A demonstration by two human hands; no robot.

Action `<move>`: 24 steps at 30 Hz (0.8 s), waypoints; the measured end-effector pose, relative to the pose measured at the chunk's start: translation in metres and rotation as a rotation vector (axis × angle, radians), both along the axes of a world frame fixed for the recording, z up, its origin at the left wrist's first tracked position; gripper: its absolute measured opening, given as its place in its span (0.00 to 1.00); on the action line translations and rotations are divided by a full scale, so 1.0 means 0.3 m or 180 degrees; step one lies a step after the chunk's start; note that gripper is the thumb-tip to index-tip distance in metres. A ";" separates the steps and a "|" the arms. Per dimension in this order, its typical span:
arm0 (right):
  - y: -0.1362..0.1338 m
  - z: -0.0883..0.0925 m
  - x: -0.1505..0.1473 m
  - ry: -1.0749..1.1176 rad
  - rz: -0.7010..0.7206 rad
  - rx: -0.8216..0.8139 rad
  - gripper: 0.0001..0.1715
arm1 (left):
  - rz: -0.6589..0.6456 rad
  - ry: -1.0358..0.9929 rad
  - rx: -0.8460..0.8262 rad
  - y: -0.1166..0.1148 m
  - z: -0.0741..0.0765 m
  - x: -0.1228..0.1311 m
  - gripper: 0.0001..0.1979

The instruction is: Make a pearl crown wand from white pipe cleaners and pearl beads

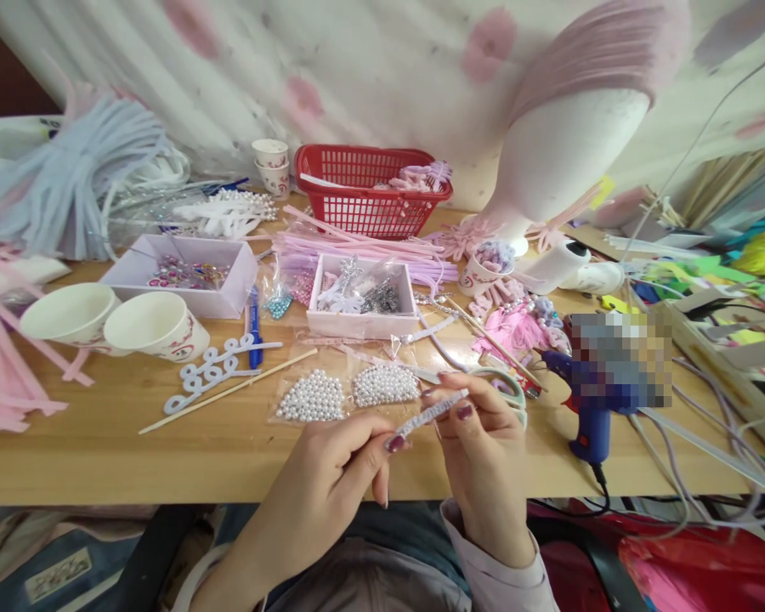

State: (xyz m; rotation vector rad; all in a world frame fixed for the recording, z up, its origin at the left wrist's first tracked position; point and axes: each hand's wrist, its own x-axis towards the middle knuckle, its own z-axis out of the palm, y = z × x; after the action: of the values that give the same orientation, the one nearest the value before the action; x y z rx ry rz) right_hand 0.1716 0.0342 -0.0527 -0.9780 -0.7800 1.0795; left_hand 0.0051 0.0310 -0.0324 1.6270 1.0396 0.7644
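Between my two hands stretches a short, pale lavender fuzzy pipe cleaner [430, 413], tilted up to the right. My left hand [331, 480] pinches its lower end between thumb and forefinger. The upper end is pinched by my right hand [484, 459], whose other fingers curl behind it. Just beyond lie two clear bags of white pearl beads [386, 385]. Partly hidden behind my right hand are scissors with pale green handles [507, 387]. Curled pale pipe cleaners [210, 374] and a thin wooden stick [229, 391] rest on the table to the left.
A blue glue gun [590, 425], partly blurred out, stands at right with its cord. Farther back are a white box of charms [363, 325], a lavender box [178, 302], a red basket [370, 204] and a white mannequin head [567, 161]. Paper cups [156, 327] stand left.
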 end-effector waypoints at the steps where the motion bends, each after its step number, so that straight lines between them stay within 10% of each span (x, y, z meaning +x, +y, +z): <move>1: -0.005 -0.004 -0.006 -0.0020 0.0113 -0.0051 0.09 | -0.0031 0.0017 0.0049 -0.003 0.001 0.001 0.14; 13: 0.015 0.034 0.004 0.0136 0.0129 -0.0051 0.08 | -0.0338 -0.0580 -0.1037 -0.001 0.010 0.003 0.13; 24: 0.024 0.026 0.016 0.0276 0.0112 -0.0216 0.11 | -0.0417 -0.0308 -0.0818 0.011 0.026 -0.043 0.15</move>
State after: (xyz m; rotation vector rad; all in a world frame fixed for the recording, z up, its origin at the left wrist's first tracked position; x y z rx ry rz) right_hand 0.1764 0.0414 -0.0450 -0.9710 -0.6959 1.1776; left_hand -0.0078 0.0343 -0.0247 1.4088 0.9125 0.5901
